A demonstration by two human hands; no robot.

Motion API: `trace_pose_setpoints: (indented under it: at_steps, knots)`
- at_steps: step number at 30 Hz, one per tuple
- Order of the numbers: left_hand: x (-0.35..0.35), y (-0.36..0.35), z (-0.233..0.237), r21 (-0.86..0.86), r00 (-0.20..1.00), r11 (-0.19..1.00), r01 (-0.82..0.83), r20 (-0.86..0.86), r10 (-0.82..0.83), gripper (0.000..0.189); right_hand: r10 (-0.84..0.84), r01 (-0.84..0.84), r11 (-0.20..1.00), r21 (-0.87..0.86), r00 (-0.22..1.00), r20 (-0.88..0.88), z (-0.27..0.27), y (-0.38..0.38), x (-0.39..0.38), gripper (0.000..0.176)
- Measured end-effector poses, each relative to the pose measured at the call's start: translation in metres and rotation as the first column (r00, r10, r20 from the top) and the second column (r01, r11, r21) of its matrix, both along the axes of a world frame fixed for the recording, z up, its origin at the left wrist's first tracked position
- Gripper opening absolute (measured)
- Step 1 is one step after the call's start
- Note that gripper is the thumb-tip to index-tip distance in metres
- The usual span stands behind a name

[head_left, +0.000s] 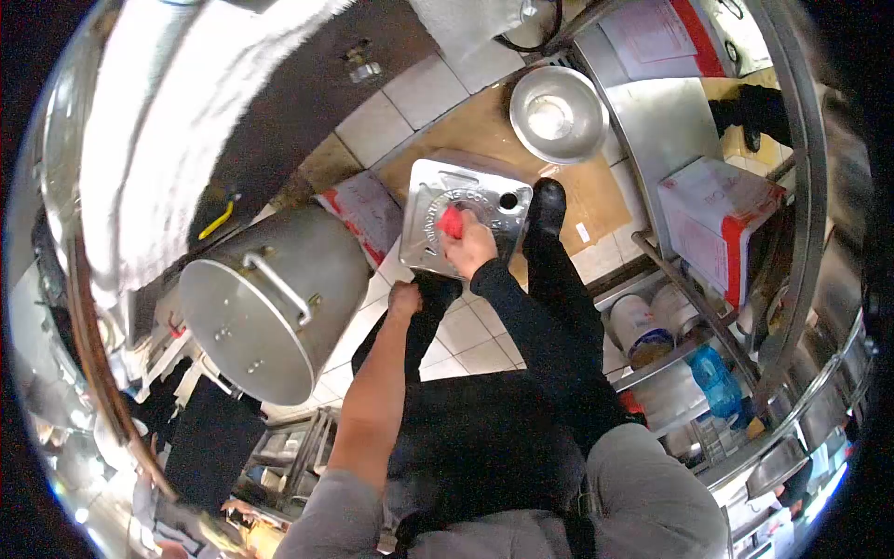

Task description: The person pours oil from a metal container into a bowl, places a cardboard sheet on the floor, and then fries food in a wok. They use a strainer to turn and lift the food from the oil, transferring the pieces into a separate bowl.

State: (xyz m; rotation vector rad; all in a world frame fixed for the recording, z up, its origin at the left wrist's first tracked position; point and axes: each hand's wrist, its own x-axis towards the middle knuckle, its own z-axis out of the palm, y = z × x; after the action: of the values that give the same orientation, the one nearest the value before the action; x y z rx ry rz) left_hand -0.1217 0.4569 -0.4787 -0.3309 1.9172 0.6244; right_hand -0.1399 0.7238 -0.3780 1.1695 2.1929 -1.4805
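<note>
A square metal can (424,200) with raised lettering and a dark round hole near one corner stands on flattened cardboard between the person's feet. Over its top, my right hand (473,246) is closed around a small red object (452,223), too small to make out. Just below the can's left corner, by the knee, is my left hand (404,299), its fingers curled together; whether it holds anything is hidden.
A large metal pot (307,270) lies on its side at the left, beside a red-and-white box (368,214). A steel bowl (559,114) sits beyond the can. Shelving with boxes (717,219) and tubs (643,326) lines the right.
</note>
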Motion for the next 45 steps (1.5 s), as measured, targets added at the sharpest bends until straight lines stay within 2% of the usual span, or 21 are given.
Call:
trace_pose_setpoints:
  at_steps: [2,3,4,5,7,8,11,15,16,19,21,25,30,33,34,39,45]
  knots:
    - [-0.009,0.02,-0.018,0.103,0.909,0.905,-0.412,0.118,0.4,0.024,-0.003,0.001,0.998,-0.059,0.999,-0.044,-0.001,0.004,0.0,0.026]
    - [-0.015,0.032,-0.024,0.129,0.797,0.79,-0.599,0.189,0.573,0.025,-0.005,-0.001,0.996,-0.09,0.998,-0.066,-0.008,0.004,0.001,0.024]
    - [-0.017,0.04,-0.027,0.13,0.648,0.639,-0.758,0.262,0.715,0.025,-0.046,0.033,0.997,-0.076,0.983,-0.176,-0.017,-0.001,0.004,0.023]
    - [-0.019,0.053,-0.024,0.234,0.609,0.565,-0.791,0.214,0.764,0.035,-0.028,0.019,0.998,-0.067,0.99,-0.135,-0.015,-0.001,0.004,0.024]
    - [-0.018,0.049,-0.067,0.344,0.51,0.399,-0.85,0.349,0.786,0.051,0.01,-0.013,0.999,-0.051,0.999,-0.05,0.015,0.007,-0.002,0.026]
    - [-0.022,0.053,-0.077,0.366,0.477,0.339,-0.867,0.411,0.777,0.052,-0.019,0.021,0.993,-0.116,1.0,0.022,0.016,0.006,-0.004,0.026]
    - [-0.021,0.059,-0.087,0.376,0.43,0.251,-0.892,0.537,0.725,0.054,-0.028,0.032,0.996,-0.082,0.999,0.046,0.018,0.003,-0.007,0.026]
    - [-0.007,0.064,-0.086,0.347,0.385,0.193,-0.918,0.659,0.646,0.056,0.033,-0.032,0.995,-0.095,0.999,0.007,0.037,0.007,0.005,0.022]
    - [0.0,0.064,-0.086,0.335,0.369,0.179,-0.925,0.679,0.635,0.057,0.044,-0.048,0.995,-0.082,0.998,-0.05,0.045,0.009,0.009,0.023]
    - [0.024,0.061,-0.076,0.302,0.317,0.127,-0.945,0.748,0.584,0.059,0.157,-0.157,0.972,-0.173,0.987,-0.017,0.086,0.029,0.01,0.023]
    - [0.03,0.065,-0.073,0.299,0.304,0.101,-0.949,0.78,0.547,0.06,0.172,-0.181,0.97,-0.161,0.983,-0.065,0.096,0.034,0.014,0.022]
    - [0.032,0.079,-0.068,0.295,0.291,0.072,-0.953,0.819,0.494,0.062,0.238,-0.244,0.964,-0.105,0.969,-0.075,0.098,0.045,0.022,0.025]
    - [0.017,0.099,-0.072,0.312,0.296,0.041,-0.949,0.839,0.457,0.065,0.204,-0.206,0.978,-0.007,0.974,-0.102,0.081,0.069,0.026,0.019]
    - [0.014,0.098,-0.07,0.311,0.289,0.037,-0.95,0.828,0.48,0.067,0.088,-0.083,0.996,0.036,0.984,-0.156,0.07,0.077,0.025,0.02]
    - [0.014,0.097,-0.069,0.31,0.287,0.039,-0.95,0.816,0.502,0.068,0.139,-0.138,0.99,0.02,0.988,-0.063,0.067,0.084,0.025,0.021]
    - [0.02,0.072,-0.101,0.284,0.257,0.076,-0.956,0.682,0.685,0.073,0.111,-0.105,0.985,0.135,0.993,-0.037,0.057,0.1,0.02,0.023]
    - [0.022,0.062,-0.099,0.321,0.35,0.194,-0.927,0.554,0.755,0.061,0.087,-0.084,0.981,0.172,0.996,-0.008,0.048,0.116,0.011,0.023]
